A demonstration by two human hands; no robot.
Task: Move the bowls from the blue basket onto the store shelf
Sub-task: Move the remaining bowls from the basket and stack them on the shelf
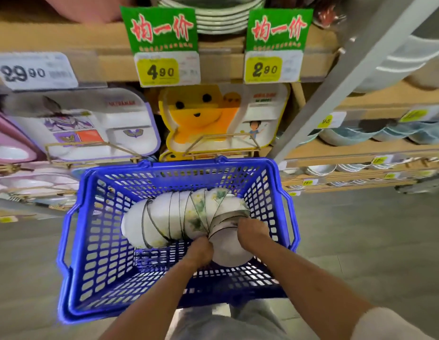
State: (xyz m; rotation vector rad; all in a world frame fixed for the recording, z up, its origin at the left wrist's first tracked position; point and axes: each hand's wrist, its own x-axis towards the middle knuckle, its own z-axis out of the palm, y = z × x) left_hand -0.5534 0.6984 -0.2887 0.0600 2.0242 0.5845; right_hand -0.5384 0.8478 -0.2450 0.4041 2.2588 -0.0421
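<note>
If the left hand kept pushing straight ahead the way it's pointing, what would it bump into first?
The left hand already sits at the near end of the row of nested bowls in the blue basket, so going on it would press into those bowls first. Depth is hard to judge, but the basket's far wall lies beyond them.

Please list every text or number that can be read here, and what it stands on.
"均一价": two green signs
"4.90": yellow price tag
"2.90": yellow price tag
"29.90": white price label
"ULTRAMAN": purple divided tray
Small print and the right shelf tags: too blurred.
</note>
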